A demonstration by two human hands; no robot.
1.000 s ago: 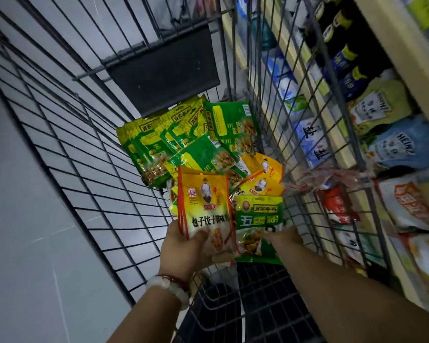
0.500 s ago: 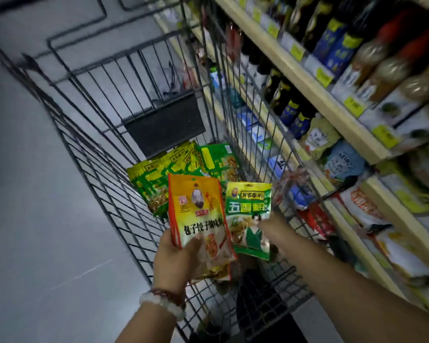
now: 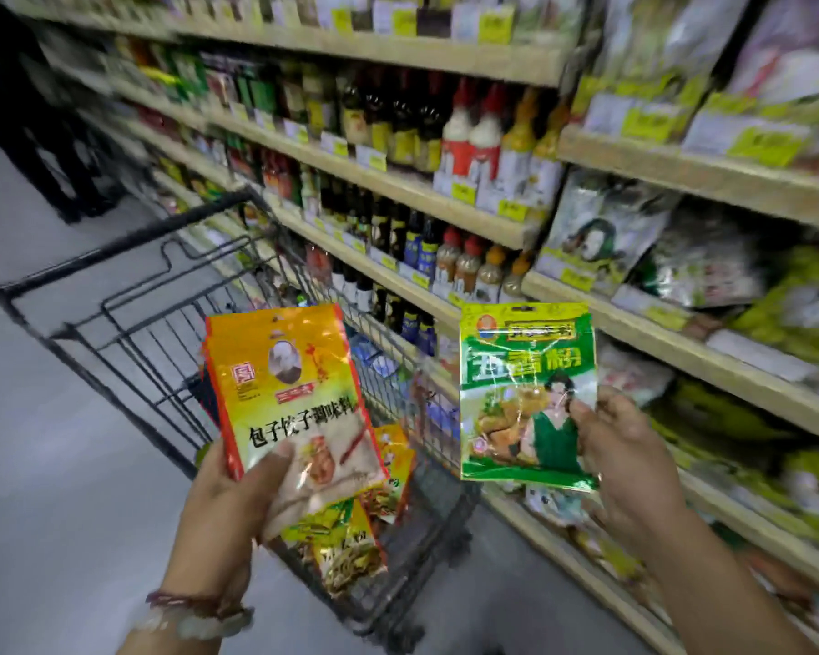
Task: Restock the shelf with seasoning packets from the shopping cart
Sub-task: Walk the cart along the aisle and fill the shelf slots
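**Both hands loaded with packets, shelf alongside**

Left hand (image 3: 223, 508) grips a fanned bundle of seasoning packets. Front of the bundle: an orange-yellow packet (image 3: 294, 394), upright, thumb (image 3: 275, 465) pressed across its lower left face, fingers hidden behind. More packets of the same orange edge show stacked just behind its left side. Below the thumb, lower packets (image 3: 351, 546) with yellow-green print hang out of the same grip, tilted; how many, cannot tell. A beaded bracelet (image 3: 199, 616) sits on that wrist.

Right hand (image 3: 634, 470) pinches a single green packet (image 3: 526, 394) by its right edge, thumb tip on the front face, fingers curled behind. Packet stands upright above and to the left of the grip, well apart from the left-hand bundle, not touching shelf or cart.

Beyond and below both grips: the wire shopping cart (image 3: 128, 295), its basket partly hidden behind the orange-yellow packet.

To the right of the right-hand grip, the shelf (image 3: 729, 366) runs along the aisle in wooden tiers. Bagged goods (image 3: 601, 234), blurred, lie level with and above the green packet; bottles (image 3: 469, 134) with red and yellow caps stand on tiers further left and higher. Yellow price tags (image 3: 459, 191) line the shelf edges.
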